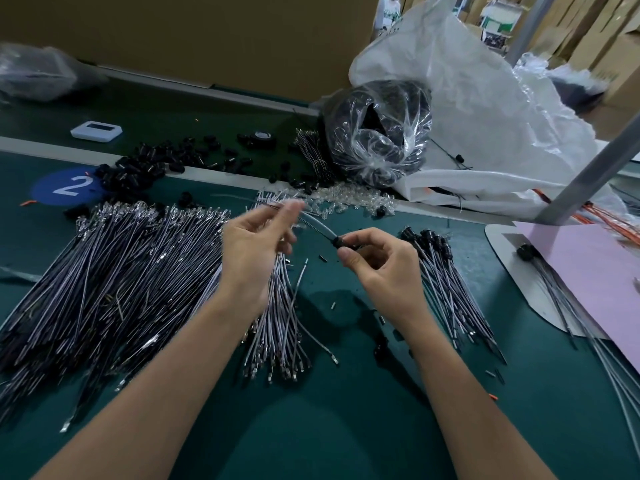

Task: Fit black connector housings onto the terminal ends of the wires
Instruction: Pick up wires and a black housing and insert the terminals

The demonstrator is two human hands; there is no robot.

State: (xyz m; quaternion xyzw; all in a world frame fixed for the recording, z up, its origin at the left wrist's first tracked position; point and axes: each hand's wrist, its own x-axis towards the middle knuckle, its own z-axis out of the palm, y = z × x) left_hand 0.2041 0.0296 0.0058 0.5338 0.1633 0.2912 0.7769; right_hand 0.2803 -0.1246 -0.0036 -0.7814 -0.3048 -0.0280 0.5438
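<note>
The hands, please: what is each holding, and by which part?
Right hand pinches the black housing; left hand pinches its wire farther along, though blurred.

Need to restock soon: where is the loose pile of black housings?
Head view, far left: the black housings lie scattered just right of the blue numbered disc, beyond the big wire bundle.
</note>
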